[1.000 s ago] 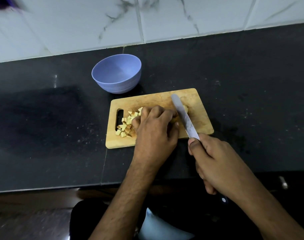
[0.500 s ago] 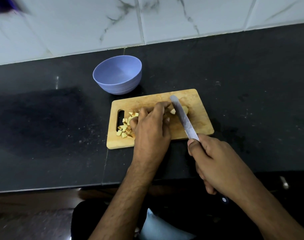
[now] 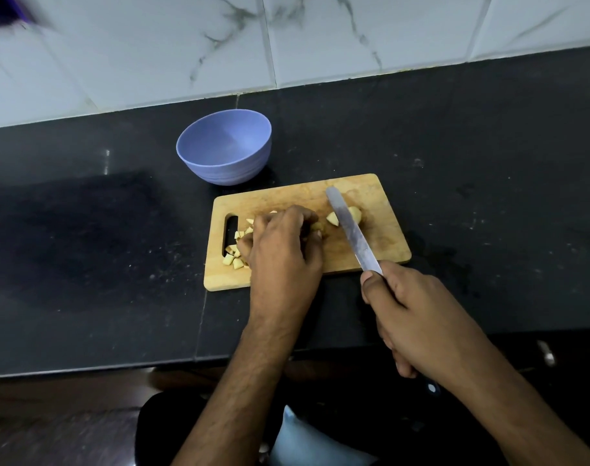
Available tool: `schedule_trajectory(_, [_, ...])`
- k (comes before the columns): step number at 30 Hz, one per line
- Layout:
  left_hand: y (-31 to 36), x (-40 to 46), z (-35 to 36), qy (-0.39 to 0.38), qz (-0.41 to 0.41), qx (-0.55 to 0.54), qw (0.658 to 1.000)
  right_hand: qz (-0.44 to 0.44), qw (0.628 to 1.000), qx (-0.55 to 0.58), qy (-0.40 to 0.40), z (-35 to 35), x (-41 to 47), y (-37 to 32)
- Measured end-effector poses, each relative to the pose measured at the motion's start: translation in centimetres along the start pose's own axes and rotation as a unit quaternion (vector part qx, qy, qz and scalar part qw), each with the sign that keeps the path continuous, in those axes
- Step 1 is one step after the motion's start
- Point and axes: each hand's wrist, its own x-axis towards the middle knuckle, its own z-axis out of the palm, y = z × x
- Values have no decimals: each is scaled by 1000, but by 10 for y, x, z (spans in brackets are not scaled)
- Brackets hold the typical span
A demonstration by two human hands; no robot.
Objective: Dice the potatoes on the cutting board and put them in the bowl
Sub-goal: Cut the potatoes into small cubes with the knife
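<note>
Head view of dicing under way. The board (image 3: 381, 237) lies on the dark tabletop (image 3: 488, 163), with the empty bowl (image 3: 224, 151) just beyond its far-left corner. The right hand (image 3: 418, 317) is clenched on the handle of the knife (image 3: 352, 230), whose blade slants across the right half of the board with its tip toward the far side. Two potato pieces (image 3: 333, 218) flank the blade, one touching each side, which suggests a cut just completed. The left hand (image 3: 283, 253) is curled, knuckles up, over the middle of the board; its fingertips rest at a small piece near the blade, but whether they pinch it cannot be told. A pile of dice (image 3: 234, 255) sits at the left end of the board beside the handle slot, partly hidden under that hand. Compared with a second ago, the left hand has drawn back to the left, away from the blade, uncovering the freshly separated pieces, while the knife has barely moved and the bowl has stayed where it was. By judgement, the last potato is nearly reduced; the pieces at the blade look larger than the dice and may need another cut. Nothing is in the bowl yet, so the transfer remains to be done.
</note>
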Motion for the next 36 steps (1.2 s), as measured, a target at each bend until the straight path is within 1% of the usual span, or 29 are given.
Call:
schedule_trajectory(2, [0,-1,1,-1,16,17,1000,2,1000,3,1,0,-1,-1])
schedule_trajectory(6, [0,-3,3,-27,54,66,996,2,1000,-1,-1,0,0,-2])
schedule_trajectory(12, [1,-3,3,-32,34,61,997,3,1000,-8,4,-1,-1,-4])
schedule_trajectory(16, [2,-4,1,-39,40,60,997,8,1000,-16,4,-1,-3,-5])
schedule_trajectory(19, [1,-4,-1,-47,39,52,997,3,999,-46,11,-1,-9,-6])
schedule_trajectory(23, [0,-4,-1,-38,30,38,998,8,991,-135,5,-3,-18,-7])
schedule_trajectory(26, [-2,-3,0,-43,25,32,998,22,984,-177,-7,-5,-21,-5])
schedule_trajectory(32, [-3,-3,-2,-49,26,22,998,22,978,-206,-22,-8,-20,-6])
schedule_trajectory(36, [-4,-2,-2,-52,28,27,998,9,976,-216,-16,-7,-20,-8])
